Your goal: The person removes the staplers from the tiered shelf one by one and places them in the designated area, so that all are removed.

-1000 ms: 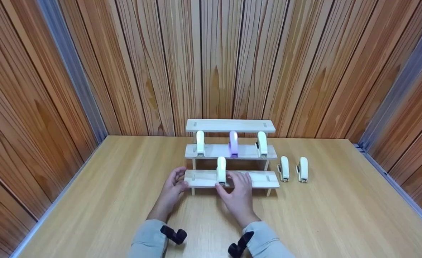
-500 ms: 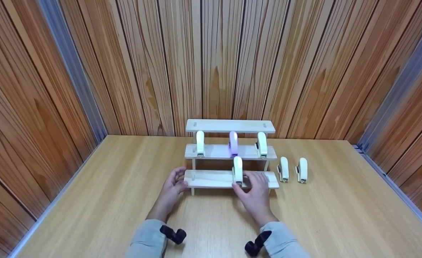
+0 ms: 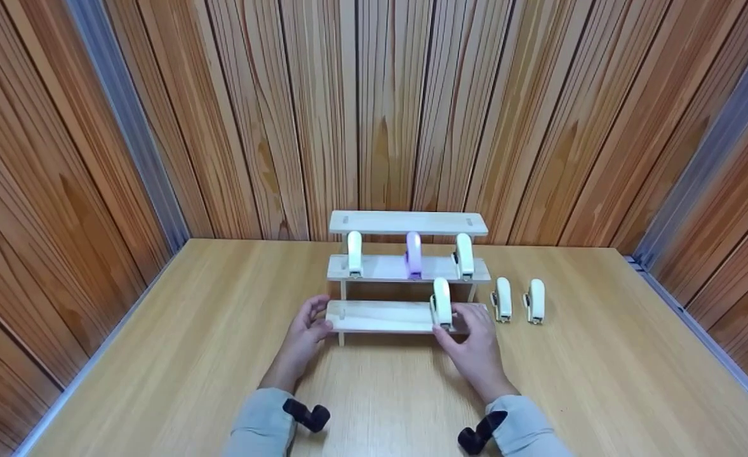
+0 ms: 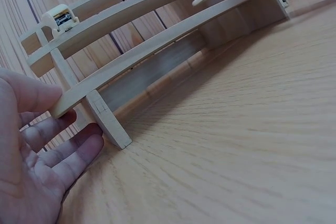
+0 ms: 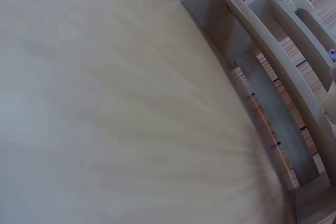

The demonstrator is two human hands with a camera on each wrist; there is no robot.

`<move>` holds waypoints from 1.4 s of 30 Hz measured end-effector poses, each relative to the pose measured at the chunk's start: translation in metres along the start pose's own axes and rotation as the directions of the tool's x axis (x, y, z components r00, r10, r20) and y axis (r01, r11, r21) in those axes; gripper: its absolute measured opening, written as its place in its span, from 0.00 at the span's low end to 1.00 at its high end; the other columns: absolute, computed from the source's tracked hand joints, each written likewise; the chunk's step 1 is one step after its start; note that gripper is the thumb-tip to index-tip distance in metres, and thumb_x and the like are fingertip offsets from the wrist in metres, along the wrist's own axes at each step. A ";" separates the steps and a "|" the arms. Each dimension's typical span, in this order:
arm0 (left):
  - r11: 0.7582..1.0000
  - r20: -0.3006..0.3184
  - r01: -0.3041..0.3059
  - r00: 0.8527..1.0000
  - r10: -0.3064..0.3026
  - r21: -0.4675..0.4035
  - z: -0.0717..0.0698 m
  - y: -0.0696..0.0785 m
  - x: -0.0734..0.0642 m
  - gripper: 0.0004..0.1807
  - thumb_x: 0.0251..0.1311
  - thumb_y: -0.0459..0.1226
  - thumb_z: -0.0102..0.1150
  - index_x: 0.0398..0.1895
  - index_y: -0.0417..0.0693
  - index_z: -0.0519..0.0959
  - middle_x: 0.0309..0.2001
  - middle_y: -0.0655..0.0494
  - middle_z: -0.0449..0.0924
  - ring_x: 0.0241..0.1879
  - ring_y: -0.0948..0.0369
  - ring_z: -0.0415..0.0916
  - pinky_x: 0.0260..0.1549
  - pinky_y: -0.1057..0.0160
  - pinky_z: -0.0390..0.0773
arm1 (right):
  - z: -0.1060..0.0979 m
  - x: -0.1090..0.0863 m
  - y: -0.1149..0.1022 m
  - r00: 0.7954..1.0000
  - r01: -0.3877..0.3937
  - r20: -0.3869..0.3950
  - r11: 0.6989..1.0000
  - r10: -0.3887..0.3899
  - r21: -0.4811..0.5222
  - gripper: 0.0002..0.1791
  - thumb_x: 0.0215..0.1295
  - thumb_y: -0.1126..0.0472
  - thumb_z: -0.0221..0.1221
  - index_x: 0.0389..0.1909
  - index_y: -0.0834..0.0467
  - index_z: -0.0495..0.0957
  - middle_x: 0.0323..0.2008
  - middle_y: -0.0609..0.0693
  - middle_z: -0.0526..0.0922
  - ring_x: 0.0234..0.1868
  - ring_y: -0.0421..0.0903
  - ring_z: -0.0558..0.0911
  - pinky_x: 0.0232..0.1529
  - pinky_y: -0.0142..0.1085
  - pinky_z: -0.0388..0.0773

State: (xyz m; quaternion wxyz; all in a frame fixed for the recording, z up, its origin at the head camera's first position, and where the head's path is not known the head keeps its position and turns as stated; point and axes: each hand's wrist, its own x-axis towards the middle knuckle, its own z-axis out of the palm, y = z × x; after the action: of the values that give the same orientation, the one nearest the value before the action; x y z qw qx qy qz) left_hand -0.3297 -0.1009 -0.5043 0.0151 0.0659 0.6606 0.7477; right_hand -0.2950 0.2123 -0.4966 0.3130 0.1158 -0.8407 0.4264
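Note:
A three-tier wooden display stand [image 3: 380, 316] stands on the table. My left hand [image 3: 301, 346] grips the left end of its lowest shelf; in the left wrist view the thumb [image 4: 37, 93] lies on top and fingers curl beneath. On that same shelf, toward the right, a pale cream stapler [image 3: 440, 301] stands upright. My right hand [image 3: 477, 349] holds it, thumb at its near end and the other fingers along its right side. On the middle shelf sit a pale stapler [image 3: 354, 254], a purple stapler [image 3: 414, 255] and another pale stapler [image 3: 465, 256].
Two more pale staplers, a nearer one [image 3: 503, 299] and an outer one [image 3: 536, 301], stand on the table [image 3: 602, 381] just right of the stand. The top shelf [image 3: 409, 222] lies close to the wood-panelled back wall [image 3: 387, 114]. Side walls rise left and right.
My right hand has slid the pale stapler rightward along the lowest shelf, from near its middle toward its right end. The left hand has stayed at the shelf's left end.

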 end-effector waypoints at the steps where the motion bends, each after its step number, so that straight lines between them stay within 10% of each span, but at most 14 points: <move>1: 1.000 0.004 -0.004 1.000 0.004 -0.002 0.000 0.000 0.000 0.30 0.65 0.21 0.44 0.72 0.35 0.59 0.71 0.36 0.61 0.67 0.43 0.65 0.54 0.56 0.78 | -0.002 0.000 0.001 1.000 -0.006 0.007 1.000 0.006 0.006 0.24 0.53 0.61 0.75 0.51 0.61 0.82 0.49 0.52 0.82 0.55 0.50 0.74 0.59 0.45 0.66; 22: 0.998 -0.014 0.051 0.999 -0.051 0.025 0.002 0.002 0.000 0.31 0.66 0.23 0.46 0.73 0.39 0.60 0.74 0.40 0.60 0.72 0.43 0.60 0.65 0.47 0.70 | -0.045 -0.011 0.022 0.974 -0.192 0.122 0.981 0.189 0.010 0.30 0.60 0.56 0.72 0.62 0.60 0.77 0.65 0.58 0.75 0.66 0.56 0.71 0.63 0.56 0.71; 42: 1.000 -0.012 0.023 1.000 -0.023 0.013 -0.001 0.000 0.002 0.30 0.65 0.22 0.46 0.72 0.36 0.61 0.72 0.38 0.62 0.68 0.44 0.64 0.57 0.55 0.77 | -0.108 -0.012 0.056 0.954 -0.291 0.070 0.956 0.292 -0.025 0.30 0.63 0.57 0.70 0.63 0.62 0.74 0.66 0.63 0.72 0.70 0.63 0.66 0.68 0.65 0.58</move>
State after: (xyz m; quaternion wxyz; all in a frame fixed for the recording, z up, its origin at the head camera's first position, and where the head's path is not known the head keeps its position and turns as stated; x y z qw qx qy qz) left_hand -0.3321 -0.1013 -0.5046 0.0194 0.0542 0.6664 0.7434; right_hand -0.2650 0.3304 -0.4926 0.2167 0.0037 -0.8625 0.4574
